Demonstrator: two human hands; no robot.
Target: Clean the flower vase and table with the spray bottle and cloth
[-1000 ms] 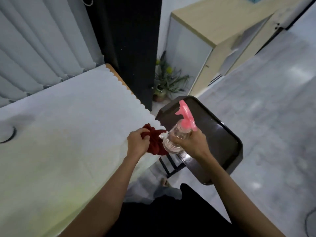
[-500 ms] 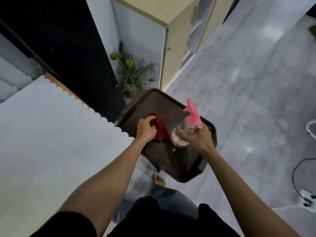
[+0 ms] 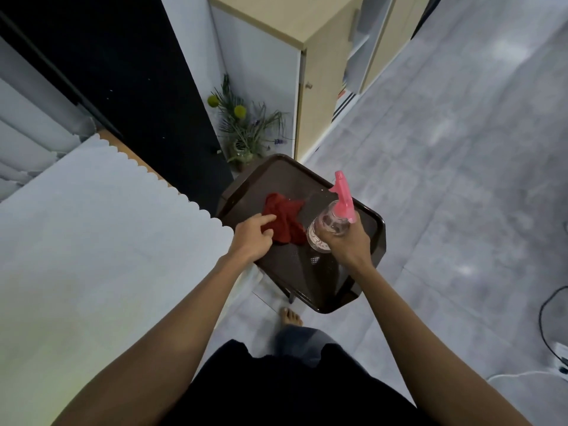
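1. The crumpled dark red cloth [image 3: 284, 218] now lies on the dark brown plastic tray [image 3: 362, 290]; a second ago it was bunched in the left hand [image 3: 252, 238] at the scalloped edge of the white tablecloth-covered table [image 3: 101, 241].
2. The left hand has let go: its fingers are loosely spread, the fingertips just touching the cloth's near edge, where half a second ago they were closed on it.
3. The right hand [image 3: 347, 244], gripping the clear spray bottle with the pink trigger head [image 3: 330, 224], has moved from beside the table edge to over the tray.
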